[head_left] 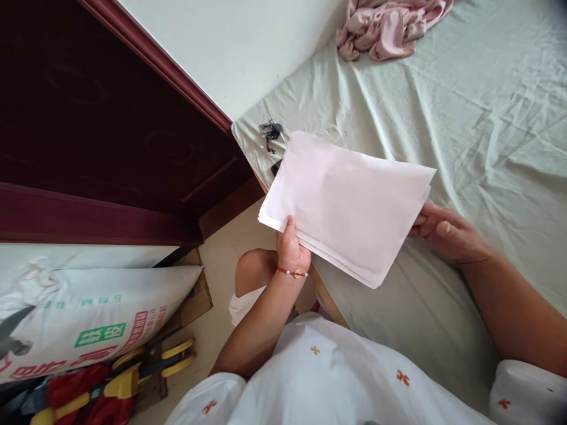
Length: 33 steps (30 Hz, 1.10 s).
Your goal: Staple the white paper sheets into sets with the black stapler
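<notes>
A thin stack of blank white paper sheets is held tilted over the bed's near edge. My left hand grips its lower left edge, thumb on top and the other fingers hidden beneath. The sheets are slightly out of line along the lower and right edges. At the right edge is my right hand, its fingertips against or just under the paper and its thumb lifted clear of it. Whether those fingertips bear any weight I cannot tell.
The bed has a wrinkled pale green sheet. Keys lie at its far left corner, beside a dark object partly under the paper. Pink cloth is bunched at the back. Dark red furniture and a white sack stand left.
</notes>
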{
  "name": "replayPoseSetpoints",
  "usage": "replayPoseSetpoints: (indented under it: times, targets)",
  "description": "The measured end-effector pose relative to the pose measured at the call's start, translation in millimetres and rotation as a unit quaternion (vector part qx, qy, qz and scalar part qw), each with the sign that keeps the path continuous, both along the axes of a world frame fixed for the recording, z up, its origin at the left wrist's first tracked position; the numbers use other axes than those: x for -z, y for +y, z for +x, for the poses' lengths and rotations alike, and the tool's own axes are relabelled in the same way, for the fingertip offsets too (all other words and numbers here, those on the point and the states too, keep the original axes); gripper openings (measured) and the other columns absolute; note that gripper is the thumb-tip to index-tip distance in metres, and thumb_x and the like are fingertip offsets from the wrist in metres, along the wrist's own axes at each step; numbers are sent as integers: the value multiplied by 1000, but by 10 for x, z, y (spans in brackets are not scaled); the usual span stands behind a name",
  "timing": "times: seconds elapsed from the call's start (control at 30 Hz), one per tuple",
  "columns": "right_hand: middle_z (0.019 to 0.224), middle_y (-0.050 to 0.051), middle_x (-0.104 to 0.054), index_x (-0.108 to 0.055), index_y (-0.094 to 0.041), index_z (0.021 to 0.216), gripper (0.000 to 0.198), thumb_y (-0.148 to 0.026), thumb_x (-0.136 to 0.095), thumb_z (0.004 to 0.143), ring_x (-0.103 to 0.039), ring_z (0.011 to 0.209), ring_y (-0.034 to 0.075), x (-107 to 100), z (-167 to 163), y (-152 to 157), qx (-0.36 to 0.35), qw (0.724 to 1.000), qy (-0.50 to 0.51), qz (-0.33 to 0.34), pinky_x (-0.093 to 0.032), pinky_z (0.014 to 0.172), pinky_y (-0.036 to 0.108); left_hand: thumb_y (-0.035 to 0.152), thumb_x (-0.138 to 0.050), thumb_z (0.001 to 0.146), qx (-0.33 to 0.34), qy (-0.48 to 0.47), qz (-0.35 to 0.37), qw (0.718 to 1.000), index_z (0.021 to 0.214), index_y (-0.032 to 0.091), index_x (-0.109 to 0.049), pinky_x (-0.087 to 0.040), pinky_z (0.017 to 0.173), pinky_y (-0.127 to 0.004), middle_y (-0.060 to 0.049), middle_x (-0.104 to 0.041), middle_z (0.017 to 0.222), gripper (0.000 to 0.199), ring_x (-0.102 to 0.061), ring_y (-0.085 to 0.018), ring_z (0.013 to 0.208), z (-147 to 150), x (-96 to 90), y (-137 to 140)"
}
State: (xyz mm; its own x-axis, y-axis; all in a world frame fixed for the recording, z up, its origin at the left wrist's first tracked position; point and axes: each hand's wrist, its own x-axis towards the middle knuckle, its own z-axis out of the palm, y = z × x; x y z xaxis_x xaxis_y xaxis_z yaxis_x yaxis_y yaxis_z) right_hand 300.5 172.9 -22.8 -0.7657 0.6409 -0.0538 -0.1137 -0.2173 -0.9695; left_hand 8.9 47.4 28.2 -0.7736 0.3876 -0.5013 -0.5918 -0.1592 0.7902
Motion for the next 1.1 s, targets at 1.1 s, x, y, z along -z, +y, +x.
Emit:
replayPoseSetpoints:
  times: [1.1]
  targets:
    - [90, 0, -85, -88, -38, 78, 16, -42, -101, 68, -77, 76, 28, -555, 116, -197, 270, 943, -17, 192, -67, 77, 46, 54, -96, 72, 431, 348, -65, 830, 92, 29, -84, -63, 92, -40, -3, -83, 95, 34, -75, -25, 92, -653, 103, -417]
